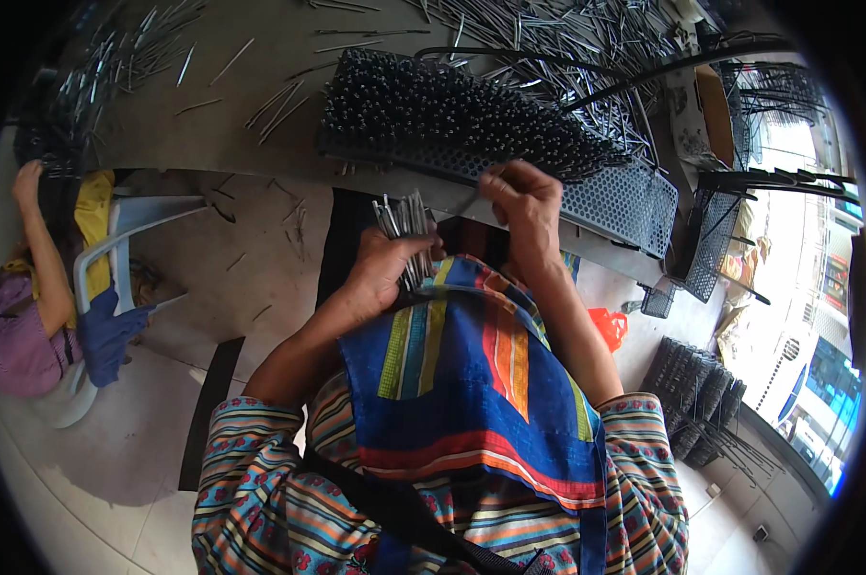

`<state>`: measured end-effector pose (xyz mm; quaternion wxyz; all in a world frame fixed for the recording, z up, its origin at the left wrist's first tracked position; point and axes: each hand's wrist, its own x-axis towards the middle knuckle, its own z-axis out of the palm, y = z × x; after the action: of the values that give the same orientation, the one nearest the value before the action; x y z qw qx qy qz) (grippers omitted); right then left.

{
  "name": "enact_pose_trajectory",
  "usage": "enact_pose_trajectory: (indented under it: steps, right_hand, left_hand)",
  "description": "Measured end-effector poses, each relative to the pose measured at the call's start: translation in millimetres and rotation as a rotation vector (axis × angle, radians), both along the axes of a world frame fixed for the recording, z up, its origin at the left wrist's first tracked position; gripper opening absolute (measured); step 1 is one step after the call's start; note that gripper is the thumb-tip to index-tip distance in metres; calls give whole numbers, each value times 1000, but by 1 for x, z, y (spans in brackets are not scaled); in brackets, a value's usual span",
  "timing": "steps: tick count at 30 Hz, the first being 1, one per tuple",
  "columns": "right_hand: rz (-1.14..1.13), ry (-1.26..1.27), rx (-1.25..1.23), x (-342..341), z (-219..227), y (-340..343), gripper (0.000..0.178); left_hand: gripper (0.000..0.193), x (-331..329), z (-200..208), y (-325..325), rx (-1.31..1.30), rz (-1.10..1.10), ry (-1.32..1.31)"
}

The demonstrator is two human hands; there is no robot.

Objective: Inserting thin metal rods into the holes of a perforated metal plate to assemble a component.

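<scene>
My left hand (379,264) is closed around a bundle of thin metal rods (406,218), held upright in front of the apron (452,383). To its right, my right hand (529,203) is raised at the near edge of a perforated metal tray (629,203), its fingers curled together. Whatever sits between those fingertips is too small and dark to name. Many dark-tipped rods (433,101) stand packed upright in the tray's holes, filling its left and far part. Its right end shows bare holes.
Loose rods (548,43) lie heaped behind the tray, with others scattered on the table (260,57). At the left, another person's arm (51,249) reaches to the table beside a plastic chair (116,249). Black wire racks (692,393) stand on the floor at right, near a red bag (607,326).
</scene>
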<state>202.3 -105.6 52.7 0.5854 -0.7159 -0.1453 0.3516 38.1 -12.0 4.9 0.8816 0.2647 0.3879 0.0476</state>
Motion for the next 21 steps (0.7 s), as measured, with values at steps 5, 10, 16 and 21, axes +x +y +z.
enact_pose_trajectory:
  steps: [5,10,16,21]
  right_hand:
    - [-96,-602,269,2,-5,38,9]
    - [-22,-764,203,-3,-1,45,13]
    - [105,-1011,255,-7,-4,34,15]
    - [355,-1355,215,-19,-8,20,19]
  left_hand:
    - [23,-3,17,3,85,47,20]
    - [25,-1,14,7,42,41,1]
    - [26,-2,5,6,81,12,-21]
    - [30,0,13,8,74,49,-51]
